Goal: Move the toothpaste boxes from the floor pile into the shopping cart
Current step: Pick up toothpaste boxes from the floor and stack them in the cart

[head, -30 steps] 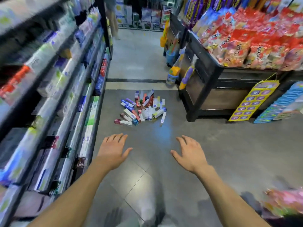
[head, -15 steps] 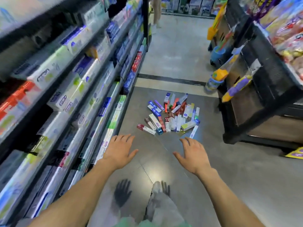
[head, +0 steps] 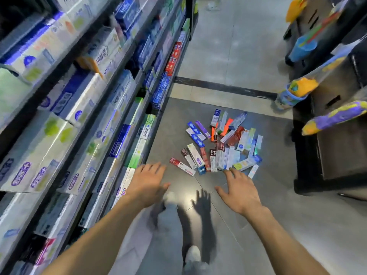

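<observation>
- Dozens of toothpaste boxes [head: 222, 147] are lying in a loose pile on the dark grey floor [head: 278, 225], fanned out flat, many overlapping or touching.
- Bare floor is showing all round the pile: a strip on its left toward the shelving [head: 83, 120], a wider strip on its right toward the black display stand [head: 325, 155].
- The left hand [head: 148, 184] is hovering palm down, fingers spread, holding nothing, just short of the pile's near-left edge.
- The right hand [head: 239, 192] is hovering likewise, fingers apart and empty, its fingertips reaching the pile's near edge.
- The shelving is holding rows of boxed toothpaste, packed close.
- A blue cup [head: 303, 47] is hanging on the stand's side.
</observation>
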`<state>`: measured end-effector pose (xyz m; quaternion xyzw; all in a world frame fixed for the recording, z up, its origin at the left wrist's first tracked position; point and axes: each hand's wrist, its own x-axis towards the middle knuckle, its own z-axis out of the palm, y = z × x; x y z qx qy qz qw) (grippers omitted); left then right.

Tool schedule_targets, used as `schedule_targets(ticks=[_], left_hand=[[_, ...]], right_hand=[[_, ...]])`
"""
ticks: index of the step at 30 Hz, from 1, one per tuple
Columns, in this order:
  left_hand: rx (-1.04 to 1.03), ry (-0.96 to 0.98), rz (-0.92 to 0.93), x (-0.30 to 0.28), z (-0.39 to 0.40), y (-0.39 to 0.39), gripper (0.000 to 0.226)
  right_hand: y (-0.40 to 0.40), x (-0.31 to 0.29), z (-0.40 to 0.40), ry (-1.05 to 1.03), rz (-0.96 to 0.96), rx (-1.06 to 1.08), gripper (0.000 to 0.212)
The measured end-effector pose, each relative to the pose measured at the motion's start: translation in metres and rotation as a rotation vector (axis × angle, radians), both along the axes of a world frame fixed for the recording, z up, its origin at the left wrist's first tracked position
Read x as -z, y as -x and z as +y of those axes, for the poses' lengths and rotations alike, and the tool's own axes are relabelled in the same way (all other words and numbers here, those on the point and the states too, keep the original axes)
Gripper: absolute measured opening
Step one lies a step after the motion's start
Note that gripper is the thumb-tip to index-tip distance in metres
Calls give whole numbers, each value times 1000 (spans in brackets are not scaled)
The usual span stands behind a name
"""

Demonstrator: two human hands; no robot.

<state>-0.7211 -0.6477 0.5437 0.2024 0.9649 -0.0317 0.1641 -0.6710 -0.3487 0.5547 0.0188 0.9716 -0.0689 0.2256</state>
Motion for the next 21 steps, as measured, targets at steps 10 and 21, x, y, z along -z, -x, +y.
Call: schedule_targets(ticks=[10,21], left_hand=[[87,-194,-46,220,17,165,62],[199,-247,84,609,22,231,68]], right_hand=[[160,212,-4,111,-18,132,63],[251,581,8,210,118,106,57]])
